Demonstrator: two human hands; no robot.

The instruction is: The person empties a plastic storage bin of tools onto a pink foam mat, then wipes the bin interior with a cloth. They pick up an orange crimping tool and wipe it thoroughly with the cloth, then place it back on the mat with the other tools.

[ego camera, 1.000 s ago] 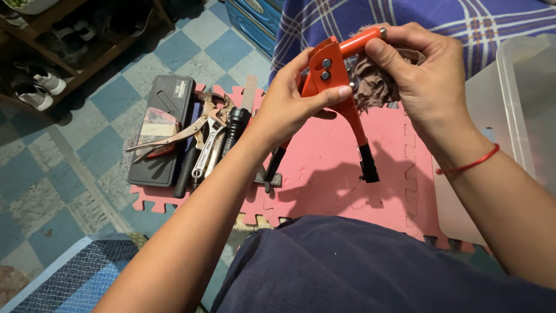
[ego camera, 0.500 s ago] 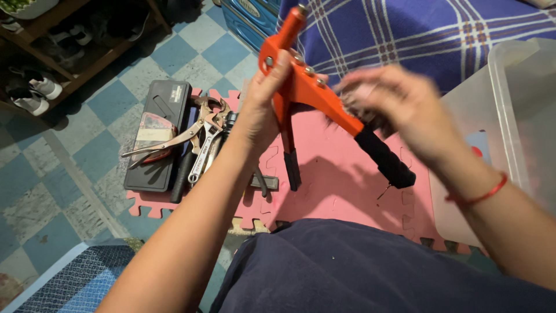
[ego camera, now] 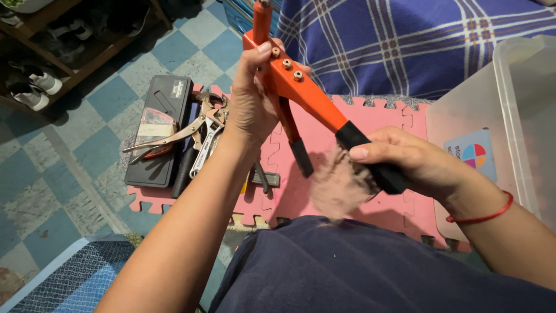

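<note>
Head view: left hand (ego camera: 250, 110) clenched on the orange hand riveter's (ego camera: 301, 87) head above the pink foam mat (ego camera: 370, 119); right hand (ego camera: 405, 159) grips a brownish rag (ego camera: 336, 186) round its black handle. Wiping looks mid-way, lower handle not yet reached; pliers (ego camera: 191, 130) lie left of riveter.

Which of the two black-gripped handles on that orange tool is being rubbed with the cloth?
The outer handle, the one angled toward the right hand, which presses a brownish cloth against its black grip. The inner handle hangs free, untouched.
</note>
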